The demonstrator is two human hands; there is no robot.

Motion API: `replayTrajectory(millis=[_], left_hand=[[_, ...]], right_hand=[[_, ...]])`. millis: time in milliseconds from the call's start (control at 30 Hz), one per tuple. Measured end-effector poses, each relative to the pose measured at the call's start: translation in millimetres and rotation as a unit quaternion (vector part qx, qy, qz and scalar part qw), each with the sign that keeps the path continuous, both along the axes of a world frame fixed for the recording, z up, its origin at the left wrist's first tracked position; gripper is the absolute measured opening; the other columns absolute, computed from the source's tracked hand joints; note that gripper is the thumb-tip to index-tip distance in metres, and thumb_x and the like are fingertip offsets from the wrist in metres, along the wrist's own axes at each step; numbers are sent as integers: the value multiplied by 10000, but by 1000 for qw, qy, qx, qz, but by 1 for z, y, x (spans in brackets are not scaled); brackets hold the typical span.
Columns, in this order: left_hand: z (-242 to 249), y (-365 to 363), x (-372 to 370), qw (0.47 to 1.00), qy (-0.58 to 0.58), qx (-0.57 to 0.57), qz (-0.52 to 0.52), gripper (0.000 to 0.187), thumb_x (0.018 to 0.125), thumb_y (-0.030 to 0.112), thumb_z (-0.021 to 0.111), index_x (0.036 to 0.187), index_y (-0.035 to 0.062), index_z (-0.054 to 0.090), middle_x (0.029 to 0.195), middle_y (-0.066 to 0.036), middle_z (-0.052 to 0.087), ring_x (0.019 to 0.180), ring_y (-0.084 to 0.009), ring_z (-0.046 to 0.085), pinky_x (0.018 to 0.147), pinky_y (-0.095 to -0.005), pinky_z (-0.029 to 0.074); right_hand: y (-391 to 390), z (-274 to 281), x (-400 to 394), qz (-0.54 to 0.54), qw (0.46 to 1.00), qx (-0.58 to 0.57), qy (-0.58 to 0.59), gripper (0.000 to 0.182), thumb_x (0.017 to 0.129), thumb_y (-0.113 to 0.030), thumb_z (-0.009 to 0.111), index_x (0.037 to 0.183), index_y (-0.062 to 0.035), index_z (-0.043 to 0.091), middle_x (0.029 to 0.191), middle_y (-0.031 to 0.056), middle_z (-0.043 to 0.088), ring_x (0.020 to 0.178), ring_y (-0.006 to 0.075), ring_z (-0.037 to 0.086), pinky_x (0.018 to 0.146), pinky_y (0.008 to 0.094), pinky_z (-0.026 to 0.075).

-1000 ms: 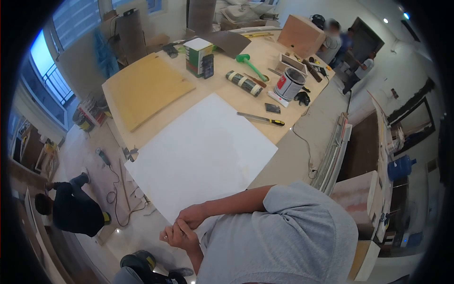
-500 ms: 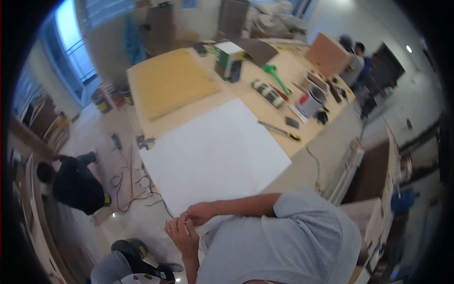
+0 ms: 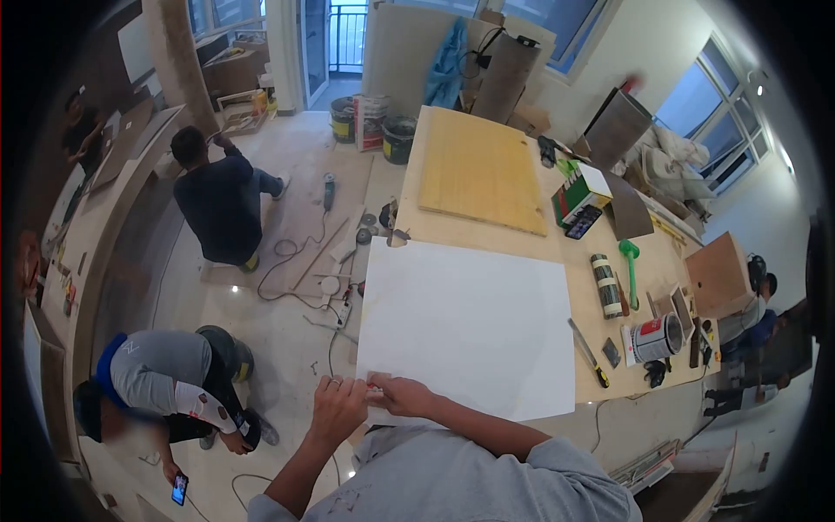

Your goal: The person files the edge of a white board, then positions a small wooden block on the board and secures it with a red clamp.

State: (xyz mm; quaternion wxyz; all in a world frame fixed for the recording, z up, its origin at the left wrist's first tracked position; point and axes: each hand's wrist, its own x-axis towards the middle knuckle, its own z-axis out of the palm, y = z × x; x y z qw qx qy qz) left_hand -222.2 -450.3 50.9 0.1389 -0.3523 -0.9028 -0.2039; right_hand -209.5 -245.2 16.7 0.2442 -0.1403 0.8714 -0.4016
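A large white board (image 3: 470, 322) lies flat at the near end of the work table. At its near left corner, my left hand (image 3: 337, 407) has its fingers curled together. Beside it, my right hand (image 3: 407, 397) is closed, the fingertips of both hands nearly meeting. Between them shows a small reddish and pale piece (image 3: 376, 388), too small and too covered to name. To the right of the board lie a long tool with a yellow-and-black handle (image 3: 591, 357) and a small dark block (image 3: 611, 352).
A yellow panel (image 3: 483, 174) lies farther up the table (image 3: 565, 239). Along the right are a green mallet (image 3: 631, 265), a patterned roll (image 3: 606, 285), a paint can (image 3: 654, 337) and a green box (image 3: 581, 196). Two people work at left, one holding a phone (image 3: 179, 488); cords and an angle grinder (image 3: 329, 191) lie on the floor.
My view has turned left, so the table appears shifted right and straighter. My hands stay together at the board's near left corner. The bending person at left has come into fuller view.
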Motion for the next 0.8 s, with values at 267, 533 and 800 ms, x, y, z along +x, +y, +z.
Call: replayTrajectory(millis=[267,533,800], left_hand=[[-15,32,37,978,-9,75,193,203,950,216,723,818,99,621,742,-88,621,708,-302,608,668,-444,420],[17,28,37,960,-182,23,210,305,993,359,720,1069,66,758,972,-129,758,899,-316,708,811,-429,502],[-9,13,-39,688,-605,361,-173,499,1094,415,593,1078,-63,736,928,-76,697,893,-169,661,792,-317,517]], right_hand=[[3,-43,7,-20,994,-74,78,333,1042,-308,645,1318,-132,578,1108,223,716,1042,462,690,858,538,540],[-2,-46,3,-29,992,-114,47,284,1053,-304,634,1114,-32,583,1039,185,654,1039,409,657,873,507,511],[-1,-57,6,-35,985,-152,68,233,1013,-287,685,1136,-93,649,1078,131,751,1065,357,709,903,480,548]])
